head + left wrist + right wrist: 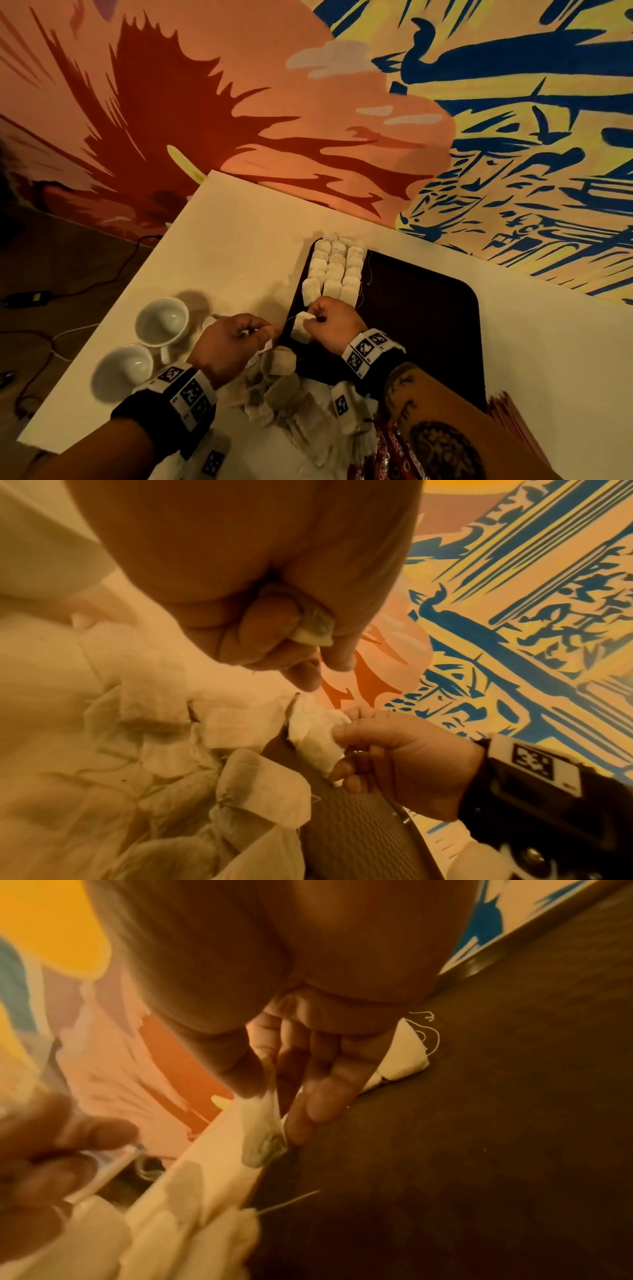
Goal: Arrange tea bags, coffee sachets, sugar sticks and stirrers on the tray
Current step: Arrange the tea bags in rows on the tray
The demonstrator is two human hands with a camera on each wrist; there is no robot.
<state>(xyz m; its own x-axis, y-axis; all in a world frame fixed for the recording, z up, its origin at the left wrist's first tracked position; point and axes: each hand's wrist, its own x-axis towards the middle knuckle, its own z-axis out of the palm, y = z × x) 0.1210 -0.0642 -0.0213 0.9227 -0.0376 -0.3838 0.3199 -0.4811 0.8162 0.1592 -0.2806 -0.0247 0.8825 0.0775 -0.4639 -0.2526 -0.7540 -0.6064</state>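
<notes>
A dark tray [428, 325] lies on the white table [239, 240], with three neat rows of tea bags [334, 270] at its left end. Over the tray's left edge my right hand [313, 317] pinches a white tea bag [301, 329], also seen in the right wrist view [263, 1129]. Just to its left my left hand [253, 334] pinches a small paper tag [315, 626]. A thin string shows between the two hands. Loose tea bags [284, 394] are heaped in front of the tray, under my wrists.
Two white cups [162, 322] [123, 371] lie on the table left of my left hand. Red sachets [387, 452] sit at the near edge under my right forearm. A red stack [507, 421] shows at the right. The painted wall [342, 102] runs behind the table.
</notes>
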